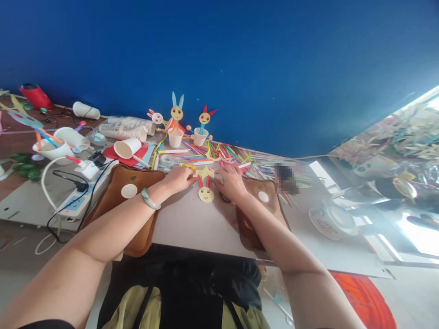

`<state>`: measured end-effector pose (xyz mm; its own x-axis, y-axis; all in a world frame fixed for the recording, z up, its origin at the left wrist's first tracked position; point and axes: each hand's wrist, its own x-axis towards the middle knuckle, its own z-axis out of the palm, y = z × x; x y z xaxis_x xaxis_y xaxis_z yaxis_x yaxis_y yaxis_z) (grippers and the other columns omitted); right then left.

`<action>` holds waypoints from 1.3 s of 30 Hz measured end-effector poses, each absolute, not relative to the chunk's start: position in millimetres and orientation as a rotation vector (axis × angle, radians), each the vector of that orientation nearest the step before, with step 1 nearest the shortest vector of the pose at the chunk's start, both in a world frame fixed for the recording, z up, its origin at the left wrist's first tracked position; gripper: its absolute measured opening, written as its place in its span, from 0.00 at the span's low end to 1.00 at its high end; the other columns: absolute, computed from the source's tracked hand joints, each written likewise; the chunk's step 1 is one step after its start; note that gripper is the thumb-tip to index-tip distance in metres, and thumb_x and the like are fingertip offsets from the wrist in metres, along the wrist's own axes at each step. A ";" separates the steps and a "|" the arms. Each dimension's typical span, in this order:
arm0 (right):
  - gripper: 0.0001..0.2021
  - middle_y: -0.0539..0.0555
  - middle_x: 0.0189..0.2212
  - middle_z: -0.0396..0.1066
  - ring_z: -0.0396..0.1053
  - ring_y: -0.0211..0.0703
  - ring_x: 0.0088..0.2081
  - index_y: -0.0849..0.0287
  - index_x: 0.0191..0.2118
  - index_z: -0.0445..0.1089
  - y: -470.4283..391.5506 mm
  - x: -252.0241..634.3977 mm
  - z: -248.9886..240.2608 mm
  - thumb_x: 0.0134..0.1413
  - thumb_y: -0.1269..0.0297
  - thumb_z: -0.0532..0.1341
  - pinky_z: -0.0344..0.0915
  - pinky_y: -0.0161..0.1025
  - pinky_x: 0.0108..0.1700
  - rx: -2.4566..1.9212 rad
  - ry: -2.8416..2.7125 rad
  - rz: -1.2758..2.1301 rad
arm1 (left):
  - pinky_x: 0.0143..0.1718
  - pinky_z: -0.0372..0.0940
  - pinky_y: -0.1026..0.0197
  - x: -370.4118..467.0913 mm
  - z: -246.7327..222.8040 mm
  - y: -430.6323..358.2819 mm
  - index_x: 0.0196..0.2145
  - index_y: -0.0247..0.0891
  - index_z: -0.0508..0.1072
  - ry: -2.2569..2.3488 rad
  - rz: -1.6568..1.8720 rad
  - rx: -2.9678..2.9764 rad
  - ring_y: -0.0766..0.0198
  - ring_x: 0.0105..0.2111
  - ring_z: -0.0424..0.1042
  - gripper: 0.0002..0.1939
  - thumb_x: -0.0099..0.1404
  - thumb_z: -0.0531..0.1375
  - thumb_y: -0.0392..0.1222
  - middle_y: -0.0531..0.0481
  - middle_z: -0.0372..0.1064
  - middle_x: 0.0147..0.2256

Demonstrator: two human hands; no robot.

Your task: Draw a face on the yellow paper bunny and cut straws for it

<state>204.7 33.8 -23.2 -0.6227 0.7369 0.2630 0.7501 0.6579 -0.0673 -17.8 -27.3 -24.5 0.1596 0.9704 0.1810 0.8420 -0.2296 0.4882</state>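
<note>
Cream paper, thin-looking and spiky-edged, lies between the 2 hands at the far side of the face (206, 195); if both hands pulled unevenly on this cutout (205, 172), it could crease or tear. A sleeveless forearm swinging inward could also nudge the face out of line, since nothing visible pins it. The face lies flat on the table (195, 228), round and pale yellow, with 2 upright red ears, 2 reddish eyes and a small mouth. The left hand (180, 179) has its fingers bent at the cutout's left edge, the right hand (231, 183) curls near its right; whether either pinches it, I cannot tell. Beyond are loose straws (264, 170), 1 brown pad (137, 228) under each forearm, 2 rabbits (176, 113) (204, 118) in white cups (175, 138) (200, 137), and a blue wall (240, 68).
</note>
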 end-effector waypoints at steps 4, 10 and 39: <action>0.07 0.56 0.36 0.73 0.67 0.49 0.41 0.58 0.36 0.73 23.2 207.3 -30.1 0.57 0.64 0.58 0.53 0.45 0.47 -1.165 -2.547 0.102 | 0.28 0.51 0.61 -12.0 -27.1 -30.4 0.20 0.39 0.66 1.715 0.658 2.210 0.64 0.22 0.64 0.16 0.63 0.55 0.44 0.49 0.67 0.21; 0.05 0.54 0.33 0.73 0.67 0.44 0.35 0.58 0.32 0.72 17.1 213.2 -31.7 0.55 0.65 0.61 0.52 0.42 0.44 -1.095 -2.613 0.226 | 0.29 0.57 0.62 -0.9 -34.8 -37.4 0.28 0.38 0.74 1.548 0.595 2.266 0.61 0.28 0.71 0.12 0.64 0.57 0.46 0.46 0.73 0.28; 0.09 0.55 0.33 0.71 0.67 0.46 0.36 0.59 0.32 0.71 9.6 209.6 -36.5 0.54 0.59 0.62 0.50 0.43 0.45 -1.224 -2.626 0.174 | 0.22 0.54 0.67 6.3 -19.0 -41.1 0.45 0.38 0.68 1.085 0.993 0.769 0.73 0.23 0.66 0.16 0.58 0.61 0.36 0.54 0.65 0.32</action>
